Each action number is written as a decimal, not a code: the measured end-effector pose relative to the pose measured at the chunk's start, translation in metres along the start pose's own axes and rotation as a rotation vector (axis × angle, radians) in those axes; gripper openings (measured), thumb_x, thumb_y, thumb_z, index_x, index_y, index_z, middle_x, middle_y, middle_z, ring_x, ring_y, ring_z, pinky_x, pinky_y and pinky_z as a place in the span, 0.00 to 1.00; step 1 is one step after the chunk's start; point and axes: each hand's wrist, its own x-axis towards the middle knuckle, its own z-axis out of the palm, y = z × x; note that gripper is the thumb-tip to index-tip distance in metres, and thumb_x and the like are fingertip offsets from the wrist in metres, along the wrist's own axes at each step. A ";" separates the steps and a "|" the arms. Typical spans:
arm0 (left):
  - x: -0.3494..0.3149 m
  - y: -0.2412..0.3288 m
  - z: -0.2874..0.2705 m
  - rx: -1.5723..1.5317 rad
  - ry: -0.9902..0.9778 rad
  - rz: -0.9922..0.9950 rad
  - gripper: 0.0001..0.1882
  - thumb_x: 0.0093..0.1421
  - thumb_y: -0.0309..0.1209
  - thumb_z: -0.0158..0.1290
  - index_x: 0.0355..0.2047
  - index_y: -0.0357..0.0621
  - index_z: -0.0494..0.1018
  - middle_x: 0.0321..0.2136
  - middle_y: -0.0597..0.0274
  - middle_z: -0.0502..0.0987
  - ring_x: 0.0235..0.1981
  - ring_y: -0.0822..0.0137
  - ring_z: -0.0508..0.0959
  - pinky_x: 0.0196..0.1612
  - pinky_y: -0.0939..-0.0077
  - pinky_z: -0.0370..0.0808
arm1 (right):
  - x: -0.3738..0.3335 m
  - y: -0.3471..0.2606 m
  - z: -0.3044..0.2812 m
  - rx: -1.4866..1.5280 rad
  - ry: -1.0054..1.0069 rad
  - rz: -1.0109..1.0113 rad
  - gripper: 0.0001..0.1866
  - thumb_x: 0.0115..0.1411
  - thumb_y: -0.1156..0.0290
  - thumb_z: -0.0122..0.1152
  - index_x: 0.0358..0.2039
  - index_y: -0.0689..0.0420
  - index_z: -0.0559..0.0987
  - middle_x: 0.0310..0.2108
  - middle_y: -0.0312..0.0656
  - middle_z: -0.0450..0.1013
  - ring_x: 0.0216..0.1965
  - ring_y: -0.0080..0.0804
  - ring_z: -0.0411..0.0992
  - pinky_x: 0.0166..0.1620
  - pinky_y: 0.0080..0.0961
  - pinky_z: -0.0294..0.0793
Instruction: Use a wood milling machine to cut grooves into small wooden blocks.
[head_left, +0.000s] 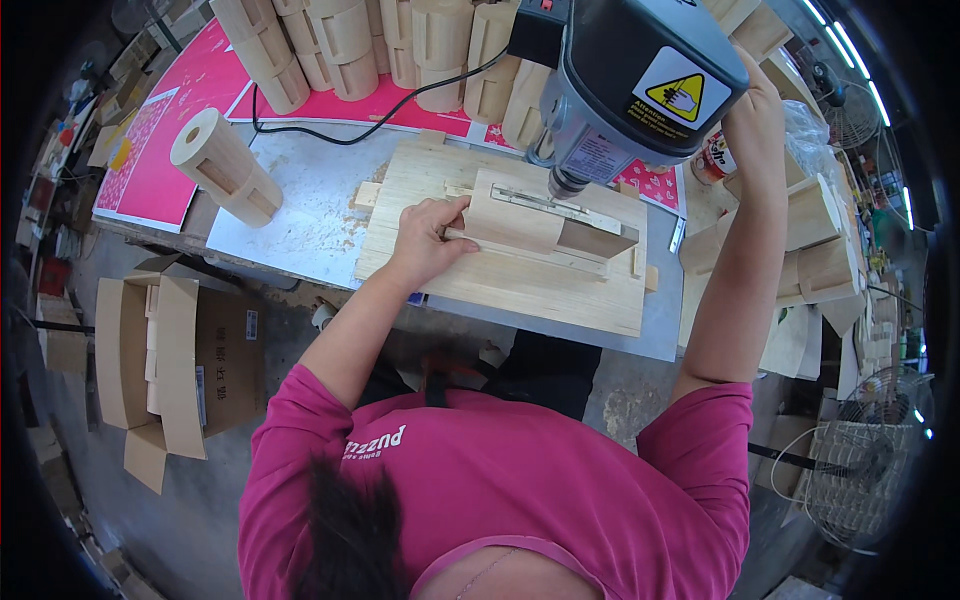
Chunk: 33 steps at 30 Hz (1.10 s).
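Observation:
My left hand [430, 238] is closed on the left end of a pale wooden block [515, 215], thumb in front and fingers behind. The block lies in a jig on a flat plywood board [440, 285], with a slot along its top and an open recess at its right end. Right above it hangs the chuck [567, 182] of a black and grey drill press [640, 80]; whether a bit touches the wood is hard to see. My right hand [757, 100] is raised at the machine's right side. Its fingers are hidden behind the housing, as is whatever they touch.
Several stacked wooden cylinders [340, 45] line the back of the table, and one cylinder [228, 168] stands apart at left. A black cable [375, 125] crosses behind the board. An open carton [230, 365] sits lower left. More wooden pieces [815, 235] lie at right.

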 end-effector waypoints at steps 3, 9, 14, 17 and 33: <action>0.003 -0.006 -0.001 0.061 -0.045 0.053 0.28 0.33 0.31 0.66 0.39 0.43 0.74 0.25 0.65 0.75 0.32 0.64 0.74 0.40 0.69 0.66 | 0.000 -0.004 -0.002 -0.079 -0.026 0.031 0.17 0.59 0.61 0.47 0.38 0.59 0.75 0.32 0.40 0.74 0.35 0.24 0.69 0.38 0.19 0.66; 0.007 -0.007 -0.008 0.165 -0.135 0.083 0.28 0.33 0.35 0.66 0.39 0.45 0.74 0.25 0.68 0.74 0.34 0.66 0.73 0.43 0.70 0.63 | -0.002 -0.011 -0.003 -0.161 -0.012 0.021 0.18 0.59 0.59 0.45 0.37 0.59 0.75 0.30 0.43 0.74 0.34 0.26 0.70 0.38 0.20 0.66; 0.009 -0.012 -0.001 0.139 -0.141 0.113 0.27 0.33 0.36 0.66 0.38 0.46 0.75 0.23 0.69 0.73 0.33 0.68 0.72 0.43 0.72 0.61 | -0.012 -0.032 -0.017 -0.268 -0.007 0.146 0.19 0.59 0.58 0.43 0.36 0.60 0.75 0.25 0.44 0.73 0.28 0.26 0.69 0.34 0.21 0.66; 0.007 -0.013 -0.003 0.119 -0.132 0.111 0.26 0.34 0.35 0.66 0.37 0.46 0.75 0.22 0.70 0.72 0.32 0.68 0.72 0.43 0.71 0.61 | -0.037 -0.051 -0.015 -0.243 0.080 0.019 0.14 0.60 0.62 0.49 0.28 0.57 0.77 0.20 0.44 0.69 0.25 0.22 0.67 0.31 0.23 0.65; 0.006 -0.008 -0.006 0.108 -0.158 0.071 0.26 0.35 0.36 0.67 0.37 0.44 0.75 0.22 0.70 0.71 0.28 0.73 0.75 0.44 0.74 0.59 | -0.183 -0.016 0.064 0.100 0.162 -0.033 0.06 0.53 0.80 0.50 0.31 0.65 0.75 0.17 0.43 0.65 0.17 0.31 0.63 0.21 0.24 0.60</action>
